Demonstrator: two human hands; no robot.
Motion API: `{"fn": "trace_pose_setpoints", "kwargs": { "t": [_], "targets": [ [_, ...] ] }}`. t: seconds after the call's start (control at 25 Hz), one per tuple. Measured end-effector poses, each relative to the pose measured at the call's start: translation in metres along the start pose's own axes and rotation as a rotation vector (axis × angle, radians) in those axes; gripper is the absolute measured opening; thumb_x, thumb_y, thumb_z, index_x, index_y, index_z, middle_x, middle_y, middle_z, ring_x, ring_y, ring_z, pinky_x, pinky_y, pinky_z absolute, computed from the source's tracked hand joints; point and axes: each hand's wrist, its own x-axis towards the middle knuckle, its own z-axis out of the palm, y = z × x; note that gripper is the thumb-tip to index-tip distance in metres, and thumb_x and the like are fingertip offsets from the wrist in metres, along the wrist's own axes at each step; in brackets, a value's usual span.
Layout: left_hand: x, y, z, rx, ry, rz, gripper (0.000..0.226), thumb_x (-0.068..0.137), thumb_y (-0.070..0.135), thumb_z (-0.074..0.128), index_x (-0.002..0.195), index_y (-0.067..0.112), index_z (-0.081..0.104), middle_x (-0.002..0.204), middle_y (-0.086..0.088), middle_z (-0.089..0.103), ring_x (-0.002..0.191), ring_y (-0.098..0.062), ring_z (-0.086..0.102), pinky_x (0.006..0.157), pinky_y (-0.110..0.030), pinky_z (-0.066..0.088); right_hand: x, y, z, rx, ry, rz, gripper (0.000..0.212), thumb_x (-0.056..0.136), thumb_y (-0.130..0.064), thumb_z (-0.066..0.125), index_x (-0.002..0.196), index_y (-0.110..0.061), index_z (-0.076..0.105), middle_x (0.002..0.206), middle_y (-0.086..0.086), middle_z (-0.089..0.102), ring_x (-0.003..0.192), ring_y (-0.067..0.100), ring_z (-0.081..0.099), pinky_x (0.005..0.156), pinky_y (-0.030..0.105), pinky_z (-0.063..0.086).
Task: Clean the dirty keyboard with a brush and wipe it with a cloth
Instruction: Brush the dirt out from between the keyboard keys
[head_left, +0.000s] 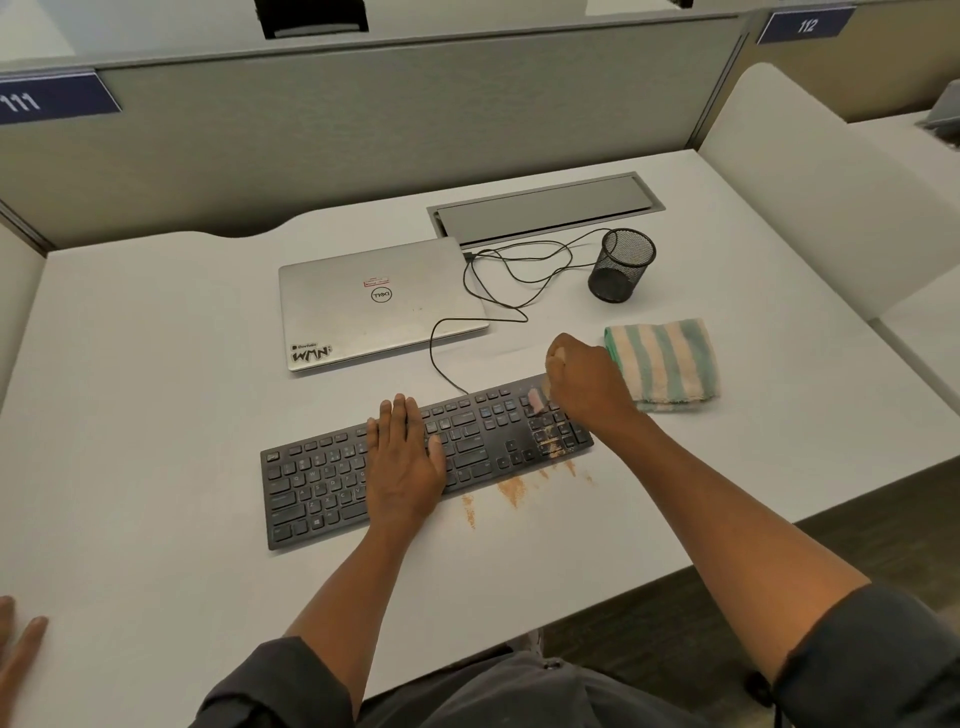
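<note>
Left hand (402, 462) flat on keyboard (322, 478); right hand (584, 382) fisted around brush (536, 401).

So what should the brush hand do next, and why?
Probably sweep the brush down toward the front edge: the right hand holds it over the keyboard's number pad, where orange crumbs sit, while the left hand presses the keyboard flat.

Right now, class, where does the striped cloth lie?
In the head view, the striped cloth lies folded on the desk, right of the keyboard, beside the right hand.
</note>
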Motion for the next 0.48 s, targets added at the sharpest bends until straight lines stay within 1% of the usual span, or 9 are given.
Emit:
{"fn": "trace_pose_setpoints", "kwargs": {
  "t": [0.08, 0.16, 0.2, 0.28, 0.32, 0.4, 0.48],
  "targets": [
    [0.000, 0.000, -0.001, 0.008, -0.003, -0.001, 0.074, 0.098, 0.044, 0.013, 0.160, 0.005, 0.015, 0.168, -0.013, 0.014, 0.156, -0.026, 0.005, 0.126, -0.038, -0.008, 0.000, -0.002, -0.001, 0.121, -0.067, -0.023, 0.022, 0.097, -0.020, 0.039, 0.091, -0.014, 0.059, 0.081, 0.007, 0.067, 0.077, 0.026, 0.064, 0.070, 0.040, 0.054],
    [0.000, 0.000, 0.000, 0.016, -0.005, 0.000, 0.074, 0.098, 0.044, 0.013, 0.160, 0.005, 0.014, 0.168, -0.013, 0.013, 0.157, -0.026, 0.004, 0.126, -0.038, -0.008, -0.001, 0.002, -0.004, 0.119, -0.091, -0.021, 0.024, 0.098, -0.018, 0.039, 0.091, -0.013, 0.061, 0.085, 0.007, 0.068, 0.081, 0.026, 0.064, 0.074, 0.040, 0.053],
    [0.000, 0.000, 0.000, 0.017, -0.007, 0.001, 0.074, 0.098, 0.044, 0.012, 0.161, 0.005, 0.014, 0.168, -0.013, 0.013, 0.157, -0.025, 0.004, 0.126, -0.038, -0.008, 0.001, 0.005, -0.007, 0.094, -0.065, -0.003, 0.024, 0.099, -0.017, 0.038, 0.091, -0.012, 0.061, 0.087, 0.009, 0.068, 0.082, 0.026, 0.063, 0.074, 0.039, 0.052],
    [0.000, 0.000, 0.000, 0.023, -0.008, -0.001, 0.074, 0.098, 0.044, 0.012, 0.161, 0.005, 0.013, 0.169, -0.013, 0.012, 0.157, -0.025, 0.003, 0.125, -0.038, -0.009, 0.004, 0.010, -0.015, 0.057, -0.014, 0.041, 0.025, 0.099, -0.015, 0.037, 0.092, -0.011, 0.060, 0.089, 0.011, 0.067, 0.082, 0.026, 0.061, 0.073, 0.037, 0.049],
    [0.000, 0.000, 0.000, 0.027, -0.008, -0.001, 0.074, 0.098, 0.044, 0.011, 0.161, 0.005, 0.013, 0.168, -0.013, 0.012, 0.157, -0.025, 0.003, 0.125, -0.037, -0.009, 0.005, 0.009, -0.017, 0.093, -0.020, 0.053, 0.024, 0.098, -0.013, 0.038, 0.093, -0.010, 0.061, 0.090, 0.010, 0.067, 0.081, 0.025, 0.061, 0.073, 0.036, 0.049],
    [-0.001, 0.000, -0.001, 0.031, -0.007, 0.000, 0.074, 0.098, 0.044, 0.011, 0.161, 0.005, 0.013, 0.168, -0.013, 0.012, 0.157, -0.026, 0.004, 0.125, -0.037, -0.010, 0.006, 0.005, -0.018, 0.229, -0.082, 0.052, 0.022, 0.095, -0.010, 0.042, 0.094, -0.013, 0.063, 0.088, 0.005, 0.067, 0.075, 0.020, 0.064, 0.068, 0.033, 0.050],
    [-0.001, 0.000, -0.001, 0.023, -0.009, 0.000, 0.075, 0.097, 0.045, 0.010, 0.161, 0.005, 0.013, 0.168, -0.013, 0.013, 0.157, -0.026, 0.004, 0.125, -0.038, -0.009, 0.005, 0.004, -0.015, 0.267, -0.142, 0.050, 0.022, 0.094, -0.011, 0.043, 0.092, -0.018, 0.064, 0.085, 0.000, 0.067, 0.070, 0.015, 0.065, 0.062, 0.027, 0.046]
  ]
}}
